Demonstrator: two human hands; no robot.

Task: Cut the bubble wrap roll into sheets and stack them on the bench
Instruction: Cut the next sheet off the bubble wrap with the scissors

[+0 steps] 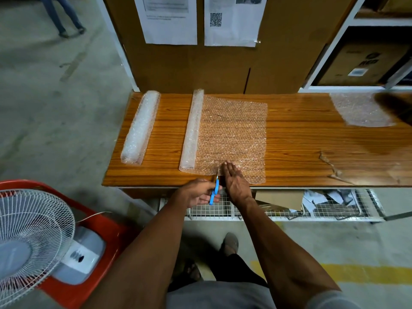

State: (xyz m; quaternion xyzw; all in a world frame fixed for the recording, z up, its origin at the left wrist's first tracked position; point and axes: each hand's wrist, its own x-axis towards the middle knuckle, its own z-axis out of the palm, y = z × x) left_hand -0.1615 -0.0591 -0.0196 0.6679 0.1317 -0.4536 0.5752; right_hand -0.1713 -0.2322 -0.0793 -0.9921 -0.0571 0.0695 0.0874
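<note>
My left grip point(197, 194) is curled round the blue handles of the scissors point(214, 192), holding them just off the near edge of the bench point(301, 139). The blades point away from me into the near edge of the unrolled bubble wrap sheet point(231, 134); the tips are mostly hidden, so I cannot tell how wide they are parted. My right grip point(235, 182) lies immediately to the right of the scissors, fingers straight and together, pressing flat on the sheet's near edge. It holds nothing.

The sheet spreads away from both grips, flat on the wood, and is joined on its left side to the bubble wrap roll point(192, 130), which lies lengthwise just left of and beyond my left grip. Further left, well apart from that roll, a second bubble wrap roll point(140, 128) lies nearly parallel to it. Far to the right of my right grip, at the back of the bench, I see a stack of cut sheets point(359, 110), partly behind a dark blur at the frame edge.

A torn scrap of brown tape or paper point(332, 168) lies on the bench to the right of my right grip. Below my left forearm, on the floor, a white fan point(31, 237) sits in a red crate point(107, 228).
</note>
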